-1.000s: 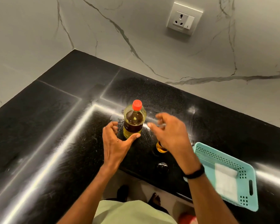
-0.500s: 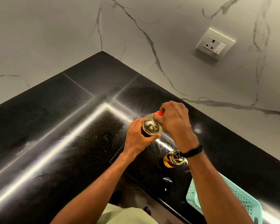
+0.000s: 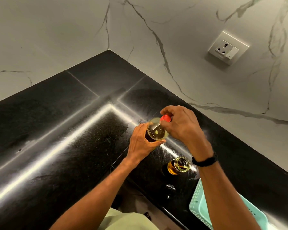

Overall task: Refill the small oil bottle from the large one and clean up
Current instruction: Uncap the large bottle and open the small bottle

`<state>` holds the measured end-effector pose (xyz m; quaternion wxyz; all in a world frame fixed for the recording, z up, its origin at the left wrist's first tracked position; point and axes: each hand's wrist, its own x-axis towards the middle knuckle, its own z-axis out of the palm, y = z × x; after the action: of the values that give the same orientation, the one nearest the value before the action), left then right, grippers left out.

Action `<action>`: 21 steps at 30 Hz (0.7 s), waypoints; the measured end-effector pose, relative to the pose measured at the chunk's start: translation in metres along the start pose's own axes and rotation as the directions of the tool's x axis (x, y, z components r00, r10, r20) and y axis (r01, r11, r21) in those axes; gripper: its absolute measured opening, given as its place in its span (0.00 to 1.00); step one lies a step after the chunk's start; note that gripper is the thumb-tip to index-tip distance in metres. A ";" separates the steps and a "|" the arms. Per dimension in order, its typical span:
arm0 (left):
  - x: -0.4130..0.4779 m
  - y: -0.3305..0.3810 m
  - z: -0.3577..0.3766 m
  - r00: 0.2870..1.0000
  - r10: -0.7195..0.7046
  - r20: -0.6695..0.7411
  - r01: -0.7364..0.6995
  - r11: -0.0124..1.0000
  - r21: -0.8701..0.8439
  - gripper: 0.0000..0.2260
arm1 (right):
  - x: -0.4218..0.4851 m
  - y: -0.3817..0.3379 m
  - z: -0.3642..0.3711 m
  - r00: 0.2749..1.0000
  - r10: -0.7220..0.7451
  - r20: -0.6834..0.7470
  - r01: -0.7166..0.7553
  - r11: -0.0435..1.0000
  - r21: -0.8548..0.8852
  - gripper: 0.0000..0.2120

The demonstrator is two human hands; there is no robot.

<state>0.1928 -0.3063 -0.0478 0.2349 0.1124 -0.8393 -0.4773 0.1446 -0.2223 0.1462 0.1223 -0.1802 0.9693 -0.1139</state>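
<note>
Black counter [image 3: 56, 130], one small bottle [image 3: 178, 166] uncapped, left fingers [image 3: 140, 130] round one large bottle [image 3: 156, 132], right fingers [image 3: 169, 110] pinching red cap [image 3: 165, 118]

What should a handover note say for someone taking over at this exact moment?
Left hand grips the large bottle, standing on the counter. Right hand pinches its red cap, not yet off. Small bottle stands open, part-filled, by the right wrist; a dark round object, maybe its cap, lies nearer the counter edge. Teal basket at right.
Done: small bottle opened.
Left: uncap, pour, recap both, clean up.
</note>
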 end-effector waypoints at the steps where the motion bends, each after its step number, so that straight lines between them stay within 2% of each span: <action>1: 0.000 0.000 0.000 1.000 0.001 0.001 -0.001 1.000 0.000 0.35 | 0.001 0.001 0.001 1.000 0.000 -0.028 0.000 1.000 -0.003 0.18; 4: -0.001 -0.001 0.001 1.000 -0.002 0.003 0.002 1.000 0.000 0.35 | 0.000 0.001 0.004 0.999 -0.027 -0.044 0.027 1.000 0.000 0.14; 9: 0.000 -0.001 0.000 1.000 -0.004 0.011 0.004 1.000 0.005 0.35 | -0.006 0.002 -0.001 0.992 -0.041 -0.121 0.049 0.997 0.057 0.14; 14: 0.003 -0.003 -0.001 0.999 0.003 0.049 -0.004 0.999 0.033 0.35 | -0.033 0.015 -0.011 0.971 -0.014 -0.238 0.069 0.972 0.224 0.12; 17: 0.006 -0.004 -0.001 0.998 0.032 0.061 -0.034 0.999 0.021 0.34 | -0.056 0.026 0.020 0.989 0.087 -0.122 -0.054 0.965 0.257 0.10; 21: 0.011 -0.006 -0.001 0.995 0.041 0.093 -0.044 0.999 0.025 0.35 | -0.069 0.047 0.119 0.966 0.209 0.153 -0.236 0.953 0.188 0.11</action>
<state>0.1834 -0.3152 -0.0491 0.2043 0.0754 -0.8578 -0.4656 0.2249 -0.1741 0.0351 0.2159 -0.0633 0.9564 -0.1863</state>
